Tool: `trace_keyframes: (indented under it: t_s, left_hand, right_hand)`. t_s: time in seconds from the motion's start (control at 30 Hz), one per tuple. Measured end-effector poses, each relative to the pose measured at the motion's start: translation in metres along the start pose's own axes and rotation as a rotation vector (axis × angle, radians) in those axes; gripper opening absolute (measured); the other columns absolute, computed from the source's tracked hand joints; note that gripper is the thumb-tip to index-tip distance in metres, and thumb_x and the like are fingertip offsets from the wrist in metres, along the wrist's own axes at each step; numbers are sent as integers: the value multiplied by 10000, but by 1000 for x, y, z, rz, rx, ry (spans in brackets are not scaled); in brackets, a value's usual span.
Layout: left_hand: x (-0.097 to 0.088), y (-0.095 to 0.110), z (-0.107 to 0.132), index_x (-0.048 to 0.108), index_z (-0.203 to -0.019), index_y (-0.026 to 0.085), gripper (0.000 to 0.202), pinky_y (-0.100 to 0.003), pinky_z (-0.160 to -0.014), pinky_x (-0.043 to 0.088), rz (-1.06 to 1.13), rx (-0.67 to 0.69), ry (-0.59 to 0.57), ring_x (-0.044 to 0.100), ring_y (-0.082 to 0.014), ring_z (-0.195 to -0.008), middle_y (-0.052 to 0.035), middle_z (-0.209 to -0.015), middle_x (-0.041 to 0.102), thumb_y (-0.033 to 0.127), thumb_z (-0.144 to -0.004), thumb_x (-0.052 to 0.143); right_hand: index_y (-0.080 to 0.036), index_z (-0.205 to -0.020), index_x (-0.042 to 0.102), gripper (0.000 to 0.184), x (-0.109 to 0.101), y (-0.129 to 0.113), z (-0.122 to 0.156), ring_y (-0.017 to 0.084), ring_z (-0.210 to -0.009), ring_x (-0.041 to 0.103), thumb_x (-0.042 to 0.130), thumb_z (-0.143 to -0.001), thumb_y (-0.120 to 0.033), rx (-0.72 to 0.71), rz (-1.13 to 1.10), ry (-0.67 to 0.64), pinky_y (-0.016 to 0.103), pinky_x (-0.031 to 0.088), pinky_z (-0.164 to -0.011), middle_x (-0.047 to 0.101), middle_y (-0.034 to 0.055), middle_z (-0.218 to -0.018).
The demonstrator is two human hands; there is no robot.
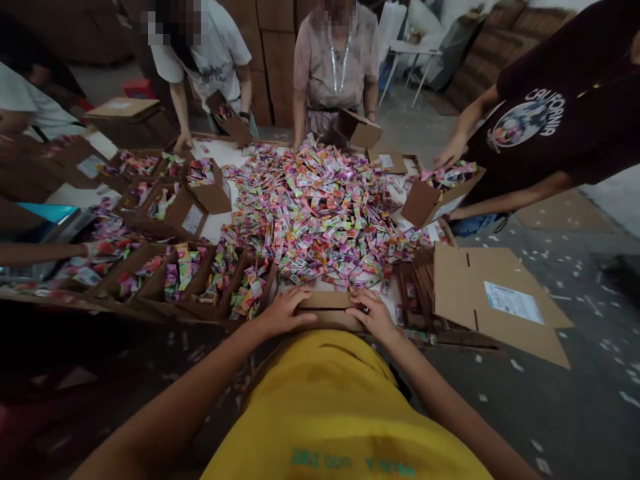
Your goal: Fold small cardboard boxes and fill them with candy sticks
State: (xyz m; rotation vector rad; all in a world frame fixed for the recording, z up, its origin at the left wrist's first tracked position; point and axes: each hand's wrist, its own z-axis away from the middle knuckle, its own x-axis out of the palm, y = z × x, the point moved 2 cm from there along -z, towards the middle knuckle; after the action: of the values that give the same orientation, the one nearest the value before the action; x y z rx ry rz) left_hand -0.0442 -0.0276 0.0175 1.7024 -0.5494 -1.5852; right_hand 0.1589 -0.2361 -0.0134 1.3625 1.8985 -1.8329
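A small brown cardboard box (327,302) is at the near table edge, right against my yellow shirt. My left hand (289,311) grips its left end, thumb on the near side and fingers over the far side. On the right end, my right hand (373,313) is closed around the cardboard in the same way. The inside of the box cannot be made out. Just beyond it lies a big heap of small colourful wrapped packets (320,207), mostly pink, purple and green.
To my left, open boxes filled with packets (250,290) stand in a row. Flattened cardboard boxes (463,287) are stacked at the right, overhanging the table edge. Across the table several people handle boxes; one at the right holds a filled box (425,200). Scraps litter the floor.
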Motion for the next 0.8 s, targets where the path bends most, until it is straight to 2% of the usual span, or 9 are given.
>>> trace_keyframes:
  t_s: [0.1, 0.2, 0.33, 0.4, 0.53, 0.6, 0.67, 0.73, 0.8]
  left_hand:
    - [13, 14, -12, 662, -1028, 209, 242, -629, -1123, 209, -305, 46, 80, 488, -294, -1234, -117, -1255, 580, 372, -852, 625]
    - [31, 23, -26, 683, -842, 215, 201, -571, -1139, 211, -406, 145, 111, 503, -232, -1157, -78, -1128, 603, 247, -921, 501]
    - [43, 24, -34, 707, -843, 193, 245, -463, -1016, 377, -460, 94, 92, 495, -253, -1064, -113, -1030, 587, 236, -915, 477]
    - [41, 24, -37, 705, -982, 179, 249, -466, -996, 384, -445, 47, 66, 477, -287, -1118, -144, -1121, 567, 320, -902, 517]
    - [28, 26, -49, 409, -1453, 274, 1017, -632, -1068, 234, -391, 49, -141, 286, -479, -1345, -198, -1490, 329, 601, -572, 799]
    - [18, 27, -56, 299, -1498, 362, 1177, -683, -1049, 204, -389, -4, -246, 273, -538, -1345, -200, -1534, 281, 529, -482, 869]
    - [11, 27, -57, 318, -1483, 396, 1125, -681, -1039, 231, -322, -141, -218, 333, -535, -1321, -197, -1525, 315, 494, -506, 866]
    - [13, 25, -48, 356, -1474, 371, 1060, -690, -1039, 250, -138, -368, -63, 362, -522, -1317, -191, -1503, 365, 541, -540, 827]
    - [27, 20, -29, 350, -1484, 319, 1039, -676, -1060, 283, 253, -635, 164, 398, -480, -1326, -173, -1465, 439, 576, -577, 787]
  right_hand:
    - [-229, -944, 729, 204, 17, -6, -4, 260, -1049, 546, 632, -890, -401, -94, 130, 94, 465, 454, -934, 674, 79, -1014]
    - [-239, -1028, 721, 194, 27, -14, 3, 237, -1107, 515, 547, -945, -254, -163, 206, 71, 441, 431, -977, 666, 70, -1071]
    - [-218, -1106, 710, 267, 32, -25, 6, 263, -1141, 466, 532, -920, -150, -132, 362, -32, 475, 392, -1009, 648, 94, -1129]
    - [-207, -1120, 709, 299, 33, -32, 0, 276, -1139, 455, 525, -902, -119, -98, 407, -95, 484, 390, -998, 638, 111, -1143]
    - [-218, -974, 757, 270, 31, -29, -27, 262, -1101, 497, 518, -884, -130, -12, 273, -135, 458, 415, -965, 646, 102, -1111]
    - [-234, -890, 769, 198, 26, -11, -44, 240, -1057, 557, 575, -860, -217, 78, 40, -131, 427, 439, -953, 673, 80, -1074]
    - [-244, -951, 760, 227, 17, 21, -58, 223, -1031, 609, 621, -822, -370, 298, -187, -30, 384, 471, -933, 696, 64, -1080]
    - [-220, -1086, 716, 431, 8, 60, -66, 236, -1043, 628, 606, -781, -504, 554, -271, 114, 369, 494, -914, 692, 82, -1137]
    - [-158, -1168, 664, 603, 2, 98, -73, 288, -1056, 629, 605, -721, -560, 714, -230, 193, 415, 503, -905, 679, 137, -1157]
